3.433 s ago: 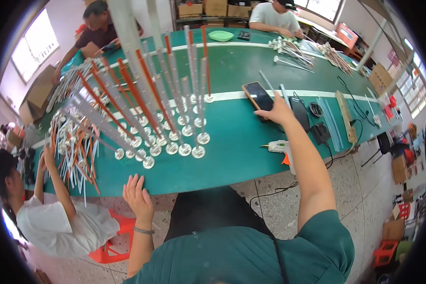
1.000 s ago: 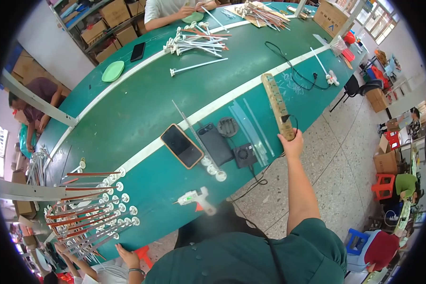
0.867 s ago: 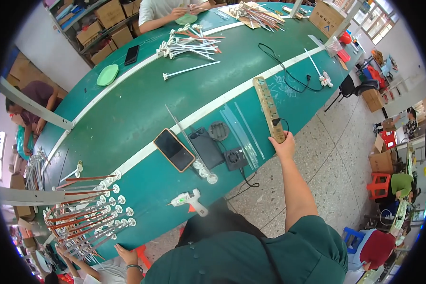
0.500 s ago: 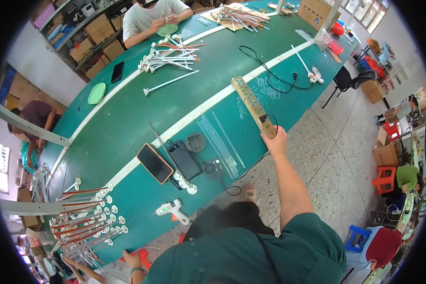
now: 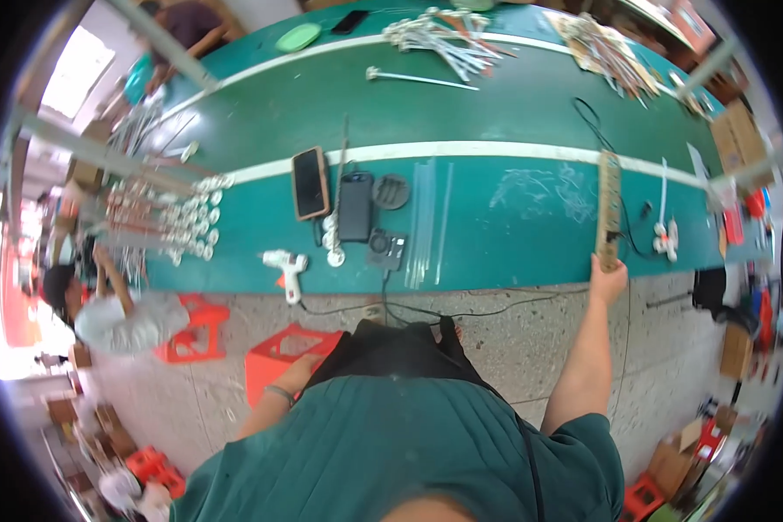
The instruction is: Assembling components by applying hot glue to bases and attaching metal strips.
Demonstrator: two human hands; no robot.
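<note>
My right hand (image 5: 610, 279) is closed round the near end of a long beige power strip (image 5: 610, 204). The strip lies across the right part of the green table, pointing away from me. My left hand (image 5: 296, 376) is low beside my thigh, against the edge of a red plastic stool (image 5: 268, 355); its fingers are blurred and partly hidden. A white hot glue gun (image 5: 289, 271) lies near the table's front edge. Beyond it are a phone in a brown case (image 5: 310, 184), a black box-shaped device (image 5: 355, 207), a round grey dish (image 5: 391, 191) and clear glue sticks (image 5: 424, 226).
White-headed rods (image 5: 170, 213) line the table's left end, near a seated person (image 5: 122, 317). A bundle of rods (image 5: 448, 43) lies at the back. A white rod with a pinkish-white piece (image 5: 665, 235) is at the right. Dark cables (image 5: 470, 304) run below the front edge.
My view has turned, so the table now runs straight across it. My right hand still grips the power strip, now further right and in line with my arm. My left hand stays by the stool.
</note>
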